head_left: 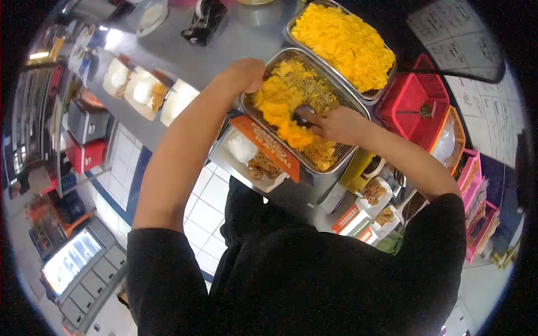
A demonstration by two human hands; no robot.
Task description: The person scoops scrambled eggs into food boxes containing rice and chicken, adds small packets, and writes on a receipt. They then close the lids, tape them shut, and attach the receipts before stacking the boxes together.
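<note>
A box of food sits nearest. Beyond it, the right hand grips a dark scoop in yellow food inside a tray; the left hand's fingers clasp that tray's rim. Another heaped tray adjoins it.

I can read no words for certain from here; the orange flap carries blurred pale lettering. The small boxes show red-and-white print, the wall sheets dark writing; both too small for me.
</note>
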